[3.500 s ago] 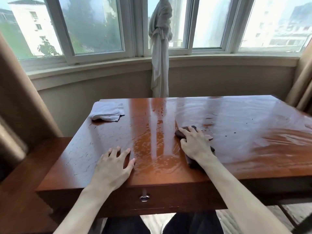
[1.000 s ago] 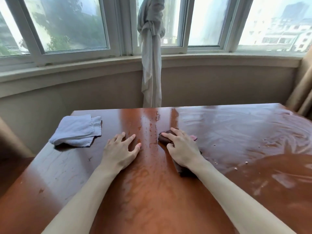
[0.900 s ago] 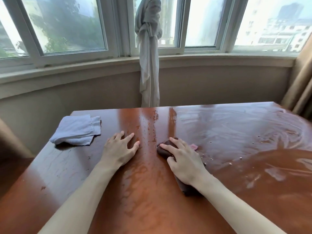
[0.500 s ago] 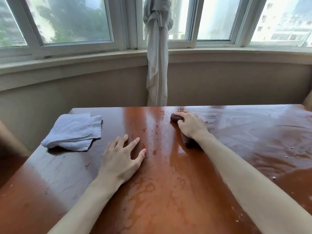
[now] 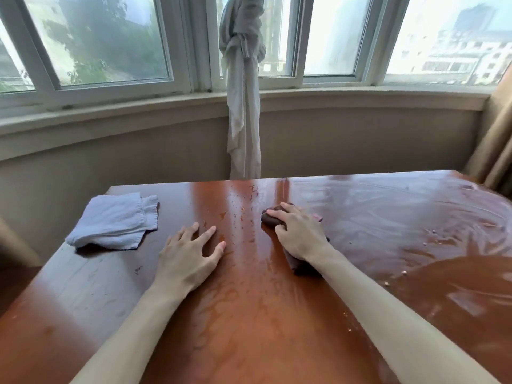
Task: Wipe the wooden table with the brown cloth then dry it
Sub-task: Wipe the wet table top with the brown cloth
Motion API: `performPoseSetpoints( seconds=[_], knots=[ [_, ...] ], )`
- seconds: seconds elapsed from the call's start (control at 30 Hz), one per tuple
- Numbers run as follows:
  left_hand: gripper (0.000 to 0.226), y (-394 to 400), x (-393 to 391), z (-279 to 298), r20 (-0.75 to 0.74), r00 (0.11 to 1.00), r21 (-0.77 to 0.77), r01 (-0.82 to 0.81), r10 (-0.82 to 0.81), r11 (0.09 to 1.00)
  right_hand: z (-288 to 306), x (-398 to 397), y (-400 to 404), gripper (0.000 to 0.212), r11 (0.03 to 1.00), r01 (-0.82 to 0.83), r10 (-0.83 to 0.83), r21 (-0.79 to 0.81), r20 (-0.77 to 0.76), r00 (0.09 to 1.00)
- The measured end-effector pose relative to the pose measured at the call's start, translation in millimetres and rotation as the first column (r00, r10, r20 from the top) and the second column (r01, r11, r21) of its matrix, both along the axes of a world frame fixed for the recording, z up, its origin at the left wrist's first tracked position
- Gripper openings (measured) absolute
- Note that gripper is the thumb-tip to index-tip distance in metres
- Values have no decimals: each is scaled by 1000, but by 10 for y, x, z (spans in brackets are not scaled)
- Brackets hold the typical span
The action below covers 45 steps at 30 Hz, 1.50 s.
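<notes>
The wooden table (image 5: 249,328) is glossy red-brown, with wet streaks and droplets down its middle and a wet sheen on the right half. My right hand (image 5: 300,235) lies palm down on the dark brown cloth (image 5: 299,266) and presses it onto the wet middle of the table. The cloth's front end (image 5: 269,218) pokes out past my fingertips. My left hand (image 5: 191,256) rests flat on the table to the left of it, fingers spread, holding nothing. A folded pale grey cloth (image 5: 113,221) lies near the far left corner.
A knotted white curtain (image 5: 243,106) hangs just behind the table's far edge, below the bay window and its sill (image 5: 360,97). A tan curtain (image 5: 496,151) hangs at the far right. Small crumbs (image 5: 404,272) dot the table's right side.
My right hand has slid the brown cloth back toward me from the table's far edge. My left hand has stayed flat in about the same place.
</notes>
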<state>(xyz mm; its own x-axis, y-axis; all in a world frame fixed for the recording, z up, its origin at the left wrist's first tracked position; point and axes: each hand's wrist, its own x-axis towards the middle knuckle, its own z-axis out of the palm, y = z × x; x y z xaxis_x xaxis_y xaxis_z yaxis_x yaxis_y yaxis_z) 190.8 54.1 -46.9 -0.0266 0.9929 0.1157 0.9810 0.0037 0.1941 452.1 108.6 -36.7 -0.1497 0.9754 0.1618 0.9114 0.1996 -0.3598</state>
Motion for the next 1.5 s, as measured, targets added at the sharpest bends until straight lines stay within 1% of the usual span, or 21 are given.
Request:
performPoseSetpoints(
  seconds=[0.1, 0.17, 0.27, 0.33, 0.4, 0.53, 0.67, 0.73, 0.8, 0.87, 0.97, 1.1, 1.23, 1.3, 1.4, 1.5],
  knots=[
    [66, -41, 12, 45, 7, 1000, -25, 10, -10, 1000, -45, 42, -843, 52, 999, -41, 41, -1, 6, 999],
    [66, -63, 11, 59, 13, 1000, -35, 16, -15, 999, -63, 79, -1247, 57, 998, -57, 57, -10, -16, 998],
    [64, -79, 12, 48, 23, 1000, -34, 15, -14, 999, -24, 137, -1357, 61, 997, -72, 70, -28, -61, 996],
    [64, -73, 10, 31, 23, 1000, -22, 18, -17, 1000, 11, 154, -1127, 56, 998, -61, 59, -33, -69, 996],
    [64, -59, 5, 10, 24, 999, -10, 22, -22, 1000, 25, 167, -716, 53, 999, -26, 25, -21, -61, 998],
    [65, -15, -16, -61, 17, 1000, 19, 21, -21, 1000, 17, 187, 392, 49, 997, 67, -66, 25, -61, 996],
    [66, 29, -37, -125, 8, 1000, 53, 3, -3, 999, 13, 216, 1390, 49, 991, 133, -132, 7, -58, 990],
    [67, 40, -37, -142, 10, 1000, 61, -4, 3, 998, 23, 228, 1714, 48, 988, 156, -156, -4, -54, 986],
    [67, 38, -40, -134, 3, 1000, 53, -11, 11, 999, 14, 228, 1839, 48, 986, 168, -168, -3, -44, 985],
    [67, 30, -33, -108, 6, 1000, 41, -12, 12, 999, 3, 218, 1734, 49, 987, 161, -160, 8, -26, 987],
    [66, 14, -28, -61, 17, 1000, 23, -8, 8, 1000, -14, 203, 1222, 48, 993, 113, -113, 36, -18, 993],
    [65, -21, -1, -5, 38, 999, -20, 3, -2, 1000, -32, 203, 148, 49, 999, 10, -9, 32, -27, 1000],
    [64, -78, 15, 45, 59, 998, -46, 12, -10, 999, -61, 215, -936, 54, 1000, -10, 10, 5, -3, 1000],
    [64, -93, 14, 53, 49, 999, -51, 22, -19, 998, -65, 239, -1294, 60, 1000, -24, 24, -4, -15, 1000],
    [64, -78, 3, 39, 43, 999, -35, 29, -27, 999, -14, 271, -1290, 62, 999, -31, 30, -16, -40, 999],
    [64, -57, -4, -1, 42, 999, -16, 30, -30, 999, 34, 277, -704, 52, 1000, -2, 2, -3, -33, 999]
  ],
)
